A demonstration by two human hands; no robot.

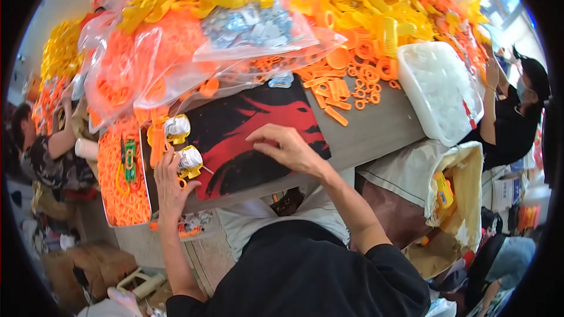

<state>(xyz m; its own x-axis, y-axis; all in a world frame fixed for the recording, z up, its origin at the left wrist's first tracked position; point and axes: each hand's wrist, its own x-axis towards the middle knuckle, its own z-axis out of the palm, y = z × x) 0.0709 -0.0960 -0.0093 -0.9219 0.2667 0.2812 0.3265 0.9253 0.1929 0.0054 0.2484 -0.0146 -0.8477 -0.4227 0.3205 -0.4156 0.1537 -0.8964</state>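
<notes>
My left hand (170,191) is at the left edge of a black and red mat (258,135), its fingers and thumb apart. Close beside its fingers rests a yellow plastic piece with a silvery-white top (190,159); a small orange ring (183,183) shows by the thumb. Just beyond is a similar yellow and silver piece (177,127), alongside orange parts (157,141). Over the mat's right half hovers my right hand (288,148), fingers loosely bent and apart, with nothing visible in them.
An orange-filled tray (145,202) at the left holds a green-handled tool (130,158). Bags of orange parts (170,47) and heaped yellow parts (352,0) rise behind. A white tub (405,58) stands right, above an open sack (470,199). Other people sit at both sides.
</notes>
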